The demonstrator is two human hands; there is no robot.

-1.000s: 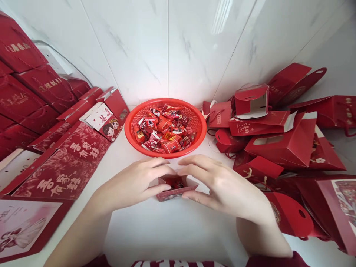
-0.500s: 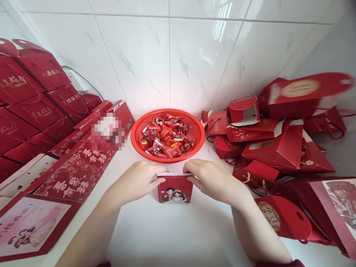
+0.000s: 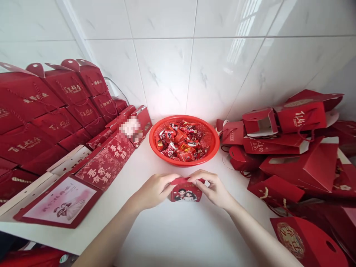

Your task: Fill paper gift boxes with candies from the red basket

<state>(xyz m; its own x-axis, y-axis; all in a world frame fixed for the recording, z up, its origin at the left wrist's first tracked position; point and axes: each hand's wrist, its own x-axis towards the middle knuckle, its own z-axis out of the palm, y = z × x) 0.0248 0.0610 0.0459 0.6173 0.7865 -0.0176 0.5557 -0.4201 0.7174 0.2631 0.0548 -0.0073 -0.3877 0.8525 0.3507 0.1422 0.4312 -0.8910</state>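
Note:
A small red candy box [image 3: 185, 194] with a cartoon bride and groom on its front stands on the white table before me. My left hand [image 3: 160, 188] pinches the left part of its top flap, thumb in front and fingers behind. On the right part of the same flap, my right hand [image 3: 210, 187] grips with bent fingers. The flap lies folded over the top, so the inside is hidden. Just behind the box sits a round red plastic basket [image 3: 155, 151] holding many wrapped candies [image 3: 185, 142].
Stacked red gift boxes [image 3: 58, 122] with rope handles fill the left side, beside a row of printed red boxes [image 3: 97, 172]. A loose heap of red cartons [image 3: 297, 163] covers the right. White tiles [image 3: 164, 70] rise behind the white table [image 3: 189, 237].
The box's top flap has come down over the opening under both hands. My view has turned left and tilted up, so everything sits further right and lower.

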